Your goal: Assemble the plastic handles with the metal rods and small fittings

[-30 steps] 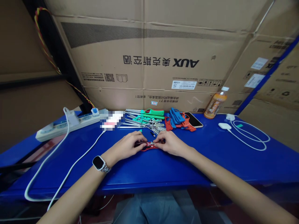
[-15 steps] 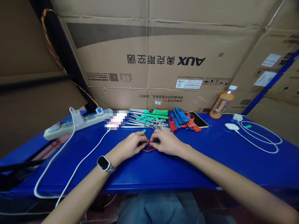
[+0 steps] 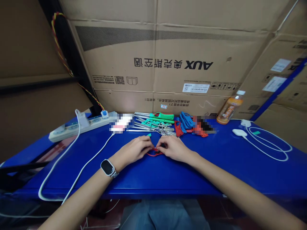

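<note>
A red plastic lighter casing (image 3: 151, 155) lies on the blue table in front of me, with small dark and metallic parts inside. My left hand (image 3: 136, 149) is closed on its left end. At its right end my right hand (image 3: 173, 148) is closed in a pinch; whatever is between those fingertips is too small and hidden to make out. Just beyond my hands lie several metal lighter tubes (image 3: 141, 130) with wires and green pieces. Green lighter casings (image 3: 165, 117) rest on them. Blue casings (image 3: 186, 120) and red casings (image 3: 178, 128) are heaped to the right.
A white power strip (image 3: 79, 128) with plugs stands at the back left, its white cable trailing over the table (image 3: 203, 175) edge. A drink bottle (image 3: 229, 108) and a coiled white charging cable (image 3: 275, 153) are on the right. A cardboard wall (image 3: 115, 64) closes off the back.
My right hand has shifted slightly right along the red casing, and more of the casing shows between my hands. My left hand stays at its end. The view has shifted a little.
</note>
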